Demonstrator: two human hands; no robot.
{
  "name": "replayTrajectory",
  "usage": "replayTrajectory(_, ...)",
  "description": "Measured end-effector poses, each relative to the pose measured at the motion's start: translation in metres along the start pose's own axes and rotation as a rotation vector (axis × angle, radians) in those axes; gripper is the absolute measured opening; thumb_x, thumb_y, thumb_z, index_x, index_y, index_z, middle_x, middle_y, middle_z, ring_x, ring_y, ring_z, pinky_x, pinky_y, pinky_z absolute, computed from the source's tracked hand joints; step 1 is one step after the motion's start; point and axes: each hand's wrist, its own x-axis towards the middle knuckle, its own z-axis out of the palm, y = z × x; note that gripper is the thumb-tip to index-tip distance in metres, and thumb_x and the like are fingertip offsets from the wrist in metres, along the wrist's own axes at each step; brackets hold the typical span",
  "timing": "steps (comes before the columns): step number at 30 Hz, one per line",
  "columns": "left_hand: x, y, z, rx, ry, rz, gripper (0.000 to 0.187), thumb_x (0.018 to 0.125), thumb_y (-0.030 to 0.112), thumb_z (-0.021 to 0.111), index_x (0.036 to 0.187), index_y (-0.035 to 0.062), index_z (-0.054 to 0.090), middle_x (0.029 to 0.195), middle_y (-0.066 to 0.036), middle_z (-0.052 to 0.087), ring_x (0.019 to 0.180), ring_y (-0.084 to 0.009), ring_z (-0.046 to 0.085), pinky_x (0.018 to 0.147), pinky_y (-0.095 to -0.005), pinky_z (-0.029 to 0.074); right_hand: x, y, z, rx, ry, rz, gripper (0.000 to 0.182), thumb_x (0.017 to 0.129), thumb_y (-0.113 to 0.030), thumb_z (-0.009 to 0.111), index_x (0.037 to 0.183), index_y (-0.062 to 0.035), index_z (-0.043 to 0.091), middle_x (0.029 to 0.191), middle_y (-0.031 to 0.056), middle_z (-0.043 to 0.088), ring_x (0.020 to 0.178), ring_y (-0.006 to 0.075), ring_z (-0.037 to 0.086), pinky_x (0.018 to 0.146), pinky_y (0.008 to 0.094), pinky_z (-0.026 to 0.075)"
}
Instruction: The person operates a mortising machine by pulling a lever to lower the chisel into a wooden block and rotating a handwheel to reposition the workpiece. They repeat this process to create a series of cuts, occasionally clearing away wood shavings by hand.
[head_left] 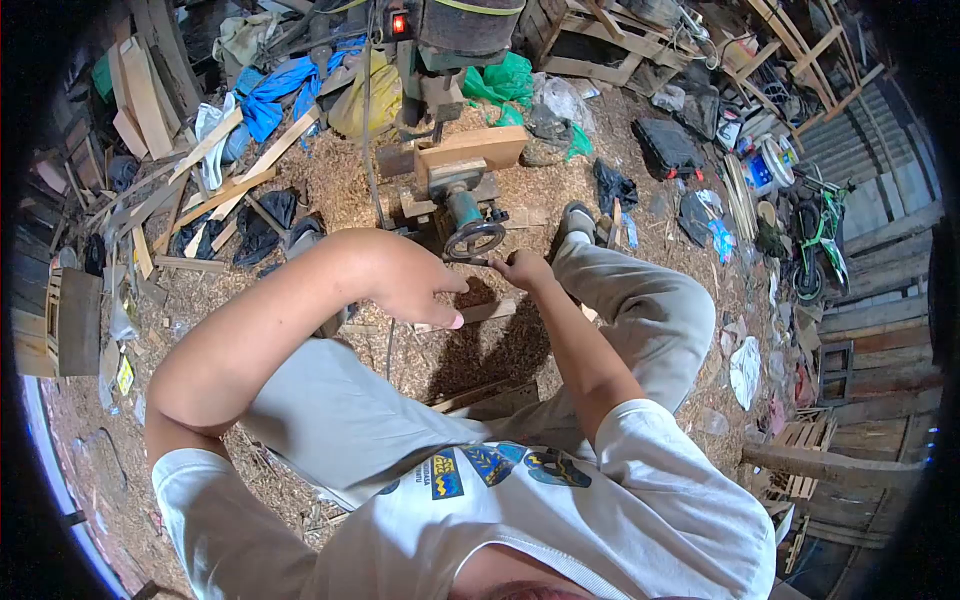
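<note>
A dark round handwheel (474, 240) sits at the front of a green metal machine part (463, 207), with a wooden block (471, 149) mounted above it. My right hand (526, 271) is closed at the wheel's lower right edge, its fingers round the small handle. To the lower left of the wheel, my left hand (422, 287) hangs in the air, fingers apart and holding nothing. Below it a short wood piece (487, 311) lies over the sawdust.
Sawdust (335, 190) covers the floor between my legs. Planks (235, 190) and plastic bags lie at the left, a black case (668, 146) at the upper right. A green bicycle (820, 235) stands at the far right. A machine with a red-lit switch (399, 24) is at the top.
</note>
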Motion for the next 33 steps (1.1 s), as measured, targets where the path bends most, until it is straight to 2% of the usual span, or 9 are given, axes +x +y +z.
replayTrajectory(8,-0.001,0.011,-0.008,0.009,-0.012,-0.044,0.076,0.104,0.06,0.055,0.16,0.0083,0.05,0.151,-0.025,0.061,0.138,-0.0432,0.059,0.116,-0.0468,0.047,-0.015,-0.016,-0.009,0.005,-0.01,0.067,0.071,0.095,-0.071,0.066,0.098,-0.0015,0.082,0.107,0.0242,0.079,0.103,0.0407,0.076,0.091,0.0513,0.059)
replayTrajectory(14,-0.004,0.01,-0.008,-0.008,0.026,-0.042,0.075,0.104,0.058,0.055,0.16,0.008,0.05,0.152,-0.025,0.06,0.139,-0.0422,0.059,0.117,-0.0462,0.047,-0.021,-0.014,-0.002,0.004,0.045,0.092,0.069,0.098,-0.068,0.065,0.107,-0.0016,0.08,0.113,0.0247,0.078,0.107,0.0408,0.075,0.092,0.0514,0.059)
replayTrajectory(17,-0.005,0.008,-0.008,-0.003,0.041,-0.047,0.077,0.104,0.059,0.055,0.16,0.0067,0.049,0.153,-0.026,0.06,0.139,-0.042,0.059,0.117,-0.0461,0.047,-0.017,-0.001,0.017,0.11,0.127,0.019,0.064,0.098,-0.062,0.068,0.108,-0.0005,0.078,0.106,0.0286,0.076,0.104,0.0444,0.074,0.091,0.0525,0.057)
replayTrajectory(20,-0.005,0.005,-0.009,-0.005,0.071,-0.049,0.075,0.105,0.058,0.056,0.158,0.005,0.051,0.152,-0.026,0.06,0.139,-0.0422,0.059,0.117,-0.0458,0.047,-0.007,0.017,0.036,0.296,0.221,0.014,0.059,0.104,-0.054,0.061,0.126,0.0004,0.068,0.114,0.0312,0.073,0.112,0.0469,0.07,0.096,0.0521,0.054)
replayTrajectory(25,-0.002,-0.002,-0.025,-0.116,0.147,0.07,0.061,0.106,0.044,0.063,0.15,0.002,0.06,0.151,-0.025,0.061,0.14,-0.0418,0.058,0.118,-0.045,0.046,0.026,0.012,0.006,0.438,0.466,0.117,0.053,0.103,-0.048,0.061,0.12,0.001,0.072,0.113,0.0294,0.075,0.113,0.0458,0.071,0.096,0.0506,0.055)
replayTrajectory(27,-0.006,0.0,-0.03,-0.022,0.499,0.214,0.05,0.105,0.033,0.067,0.144,0.0013,0.065,0.15,-0.025,0.061,0.142,-0.042,0.056,0.12,-0.0446,0.044,0.039,0.0,-0.032,0.563,0.699,0.099,0.048,0.103,-0.044,0.062,0.116,0.0005,0.074,0.111,0.0278,0.076,0.11,0.0454,0.072,0.095,0.0495,0.055)
replayTrajectory(29,-0.013,0.005,-0.04,0.014,0.594,0.214,0.048,0.105,0.032,0.068,0.143,0.0031,0.066,0.154,-0.024,0.058,0.146,-0.0421,0.052,0.122,-0.046,0.041,0.049,-0.025,-0.083,0.672,0.793,0.071,0.042,0.105,-0.038,0.061,0.117,-0.0003,0.074,0.112,0.0272,0.076,0.111,0.0442,0.072,0.095,0.0477,0.055)
replayTrajectory(31,-0.009,-0.003,-0.045,-0.036,0.871,0.283,0.045,0.104,0.03,0.069,0.142,0.0052,0.067,0.158,-0.024,0.055,0.148,-0.0425,0.05,0.124,-0.0478,0.039,0.075,-0.044,-0.125,0.801,1.134,-0.107,0.039,0.106,-0.039,0.062,0.107,-0.0006,0.071,0.1,0.0232,0.076,0.098,0.0442,0.072,0.088,0.051,0.055)
replayTrajectory(33,-0.012,0.0,-0.053,0.023,0.973,0.249,0.043,0.104,0.027,0.069,0.142,0.0078,0.066,0.163,-0.022,0.051,0.152,-0.041,0.047,0.126,-0.0493,0.036,0.089,-0.071,-0.183,0.919,1.075,-0.186,0.042,0.107,-0.042,0.062,0.108,-0.0009,0.071,0.1,0.0215,0.076,0.095,0.0393,0.071,0.087,0.048,0.054)
